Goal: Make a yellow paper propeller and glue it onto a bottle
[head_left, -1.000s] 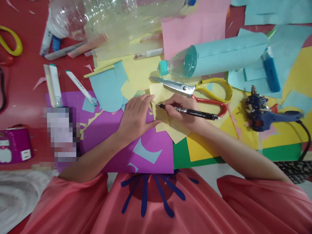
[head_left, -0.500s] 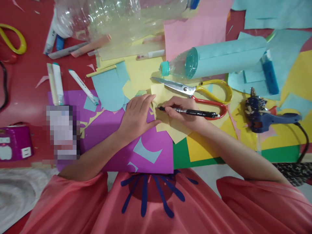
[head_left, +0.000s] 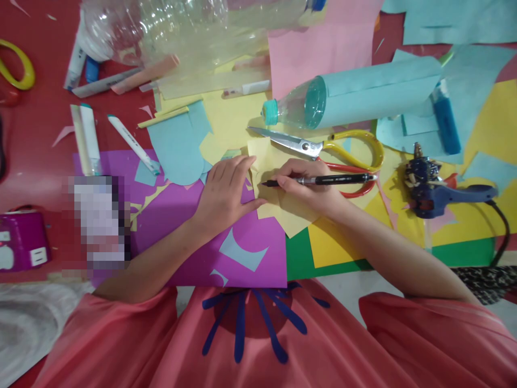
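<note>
The right hand (head_left: 309,196) grasps a black pen (head_left: 343,179) between thumb and fingers, its tip on a pale yellow paper piece (head_left: 293,220); the pen slants across the hand, its back end over the red handle of the scissors (head_left: 305,146). The left hand (head_left: 224,188) grips nothing; it lies palm down with fingers together and thumb spread, the thumb tip and index fingertip at the left part of the pale yellow paper piece, its palm above a purple sheet (head_left: 194,264).

The pale yellow paper piece lies between the hands, partly under the right one; the scissors rest just beyond it, blades pointing left; past them lies a clear bottle (head_left: 297,108) on its side, with a teal cap and light blue paper (head_left: 379,91) around its body.

A blue glue gun (head_left: 434,202) lies to the right; a white marker (head_left: 131,141) lies at the left, its teal end over the purple sheet; a light blue scrap (head_left: 242,254) rests on that sheet, nearer the person.
</note>
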{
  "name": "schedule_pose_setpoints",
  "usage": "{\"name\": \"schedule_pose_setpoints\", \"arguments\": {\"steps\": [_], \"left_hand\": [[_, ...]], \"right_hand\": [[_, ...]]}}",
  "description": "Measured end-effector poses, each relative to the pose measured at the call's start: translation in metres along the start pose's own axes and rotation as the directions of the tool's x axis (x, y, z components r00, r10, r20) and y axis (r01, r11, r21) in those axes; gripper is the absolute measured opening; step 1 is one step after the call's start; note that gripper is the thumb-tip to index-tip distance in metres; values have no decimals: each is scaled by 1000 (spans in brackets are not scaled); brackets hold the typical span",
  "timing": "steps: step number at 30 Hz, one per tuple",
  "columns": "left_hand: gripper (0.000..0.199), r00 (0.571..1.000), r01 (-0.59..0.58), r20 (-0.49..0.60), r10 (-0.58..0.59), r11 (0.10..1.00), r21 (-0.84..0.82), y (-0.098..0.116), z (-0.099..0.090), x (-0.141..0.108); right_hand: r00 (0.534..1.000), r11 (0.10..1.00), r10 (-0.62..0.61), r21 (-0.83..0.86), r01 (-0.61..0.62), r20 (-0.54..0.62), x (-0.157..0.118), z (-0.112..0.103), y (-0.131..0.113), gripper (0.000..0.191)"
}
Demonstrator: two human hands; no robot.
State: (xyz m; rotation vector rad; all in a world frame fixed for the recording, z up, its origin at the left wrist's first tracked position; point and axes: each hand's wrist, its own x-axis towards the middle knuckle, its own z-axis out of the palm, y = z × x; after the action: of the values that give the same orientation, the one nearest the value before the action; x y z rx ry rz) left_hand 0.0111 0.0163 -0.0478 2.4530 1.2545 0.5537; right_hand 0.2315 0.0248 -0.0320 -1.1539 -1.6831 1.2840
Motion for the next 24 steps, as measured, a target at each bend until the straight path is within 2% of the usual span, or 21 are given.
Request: {"name": "schedule_pose_setpoints", "arguments": {"steps": [4, 9, 15, 17, 21, 24], "left_hand": [[75, 1000, 10, 1, -10, 1000, -14, 0, 0, 0], [75, 999, 49, 19, -48, 999, -22, 1, 1, 0], [74, 999, 36, 20, -35, 999, -29, 1, 1, 0], [74, 999, 36, 18, -35, 999, -34, 1, 1, 0], [73, 999, 29, 18, -29, 999, -19, 2, 0, 0], [73, 999, 36, 30, -35, 999, -8, 2, 0, 1]], "right_hand": [[995, 999, 0, -38, -4, -104, -2, 2, 5, 15], [998, 997, -36, -75, 32, -54, -4, 9, 10, 15], [978, 987, -74, -153, 44, -197, -2, 10, 4, 18], [978, 987, -84, -153, 56, -189, -1, 8, 5, 16], [993, 991, -73, -122, 62, -88, -1, 7, 7, 9], [987, 990, -63, -137, 42, -149, -2, 7, 4, 10]]}}
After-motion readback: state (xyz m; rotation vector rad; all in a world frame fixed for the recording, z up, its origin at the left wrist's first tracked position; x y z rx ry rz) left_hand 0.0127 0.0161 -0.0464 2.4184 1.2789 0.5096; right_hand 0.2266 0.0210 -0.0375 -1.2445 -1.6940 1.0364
